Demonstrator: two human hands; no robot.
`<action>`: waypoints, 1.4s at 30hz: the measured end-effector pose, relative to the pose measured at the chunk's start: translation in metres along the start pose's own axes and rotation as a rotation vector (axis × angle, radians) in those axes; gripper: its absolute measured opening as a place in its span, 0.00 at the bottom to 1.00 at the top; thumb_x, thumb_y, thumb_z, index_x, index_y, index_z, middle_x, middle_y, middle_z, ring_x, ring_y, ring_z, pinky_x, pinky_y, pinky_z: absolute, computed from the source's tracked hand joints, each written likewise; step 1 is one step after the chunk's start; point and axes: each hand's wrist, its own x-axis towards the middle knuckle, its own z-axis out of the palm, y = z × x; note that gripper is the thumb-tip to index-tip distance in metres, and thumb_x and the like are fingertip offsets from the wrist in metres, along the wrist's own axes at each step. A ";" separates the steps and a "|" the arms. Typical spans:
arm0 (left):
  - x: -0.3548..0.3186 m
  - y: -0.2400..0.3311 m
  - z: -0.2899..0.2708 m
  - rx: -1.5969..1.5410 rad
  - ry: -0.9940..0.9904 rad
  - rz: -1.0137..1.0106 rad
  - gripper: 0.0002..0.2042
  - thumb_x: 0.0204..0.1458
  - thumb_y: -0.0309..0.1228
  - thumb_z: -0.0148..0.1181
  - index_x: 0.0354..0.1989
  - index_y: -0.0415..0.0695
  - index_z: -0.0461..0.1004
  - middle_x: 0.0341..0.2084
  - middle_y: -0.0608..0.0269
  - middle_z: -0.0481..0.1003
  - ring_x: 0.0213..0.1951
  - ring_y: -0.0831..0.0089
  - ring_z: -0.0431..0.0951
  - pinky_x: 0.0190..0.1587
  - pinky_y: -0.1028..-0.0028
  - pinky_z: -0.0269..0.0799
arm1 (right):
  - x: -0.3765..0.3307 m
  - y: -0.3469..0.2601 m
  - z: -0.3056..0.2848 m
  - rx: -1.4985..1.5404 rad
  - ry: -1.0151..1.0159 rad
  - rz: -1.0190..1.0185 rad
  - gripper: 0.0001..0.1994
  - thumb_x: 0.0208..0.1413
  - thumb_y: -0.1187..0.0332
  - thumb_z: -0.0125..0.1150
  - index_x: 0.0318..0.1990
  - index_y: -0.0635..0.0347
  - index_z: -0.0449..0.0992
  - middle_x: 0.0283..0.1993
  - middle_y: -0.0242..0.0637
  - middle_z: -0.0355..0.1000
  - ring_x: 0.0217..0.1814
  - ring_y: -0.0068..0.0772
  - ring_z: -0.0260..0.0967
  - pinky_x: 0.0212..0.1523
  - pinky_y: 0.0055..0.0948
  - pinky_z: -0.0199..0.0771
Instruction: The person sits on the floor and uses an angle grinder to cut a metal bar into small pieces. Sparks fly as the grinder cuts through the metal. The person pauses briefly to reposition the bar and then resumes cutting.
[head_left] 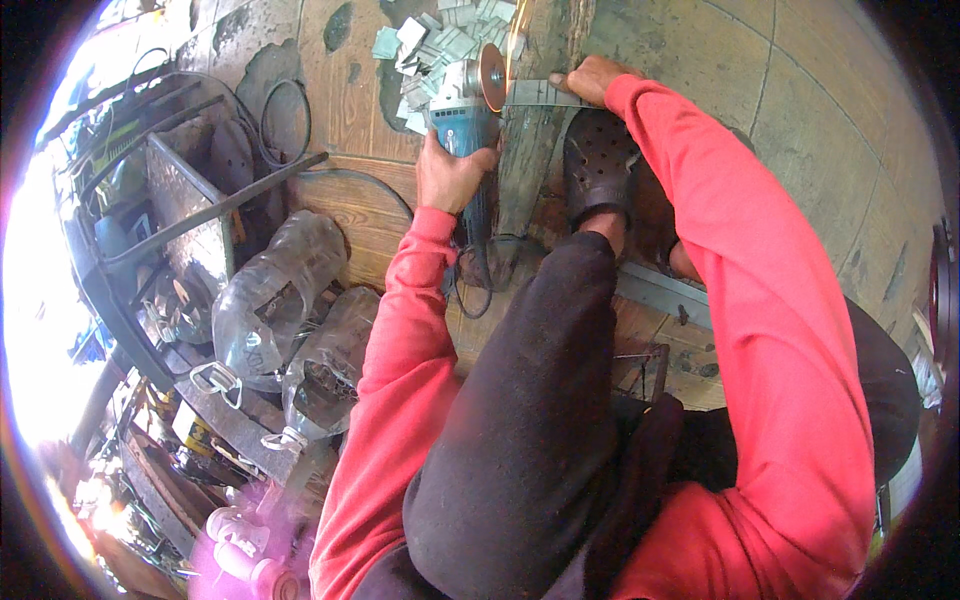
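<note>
two hands are both occupied: the left hand [455, 178] is wrapped around the body of a blue-green angle grinder with a silvery metal head [462, 130], and the right hand [597, 80] is closed at the right end of a flat, grey metal strip [545, 94], though how its fingers sit underneath cannot be told. the strip lies across a long, worn wooden block [530, 150], its left end at the grinder's thin, round, reddish-brown disc [493, 77]. orange sparks [517, 38] streak up beside the disc, so the step in hand looks like cutting through the strip; it seems to call for a firm right hold and an even feed of the disc.

the strip looks straight and narrow, with a dull, pale face and what seem to be faint marks along it. just below its right part is a dark brown, perforated rubber clog [600, 165]. beyond the grinder lies a loose heap of small, pale, squarish pieces [445, 45]; farther left, clear plastic containers [265, 300] rest on their sides.
</note>
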 end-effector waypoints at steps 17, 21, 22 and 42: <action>-0.016 -0.009 -0.002 0.073 0.020 0.004 0.38 0.34 0.39 0.70 0.54 0.28 0.66 0.42 0.37 0.77 0.46 0.46 0.77 0.51 0.59 0.71 | -0.014 -0.008 -0.011 0.051 -0.020 0.029 0.35 0.56 0.39 0.52 0.53 0.67 0.76 0.58 0.54 0.71 0.62 0.55 0.67 0.61 0.44 0.64; -0.017 -0.008 -0.002 0.016 -0.001 -0.016 0.37 0.33 0.39 0.70 0.53 0.28 0.67 0.41 0.37 0.77 0.46 0.46 0.78 0.50 0.59 0.72 | -0.017 -0.008 -0.012 0.043 -0.016 0.004 0.35 0.55 0.38 0.52 0.52 0.66 0.77 0.57 0.52 0.72 0.61 0.54 0.67 0.61 0.45 0.64; -0.018 -0.007 -0.003 0.012 -0.005 -0.018 0.37 0.33 0.39 0.70 0.52 0.29 0.67 0.41 0.37 0.77 0.46 0.46 0.78 0.50 0.59 0.72 | -0.016 -0.008 -0.012 0.026 -0.013 0.002 0.36 0.55 0.37 0.51 0.51 0.66 0.77 0.56 0.51 0.73 0.60 0.53 0.68 0.60 0.45 0.64; 0.008 0.007 0.000 0.064 -0.038 -0.031 0.37 0.32 0.41 0.70 0.51 0.28 0.68 0.42 0.35 0.77 0.47 0.45 0.77 0.51 0.59 0.71 | 0.005 0.001 0.002 0.006 -0.016 -0.013 0.36 0.54 0.38 0.54 0.51 0.68 0.77 0.57 0.55 0.71 0.60 0.54 0.68 0.60 0.44 0.65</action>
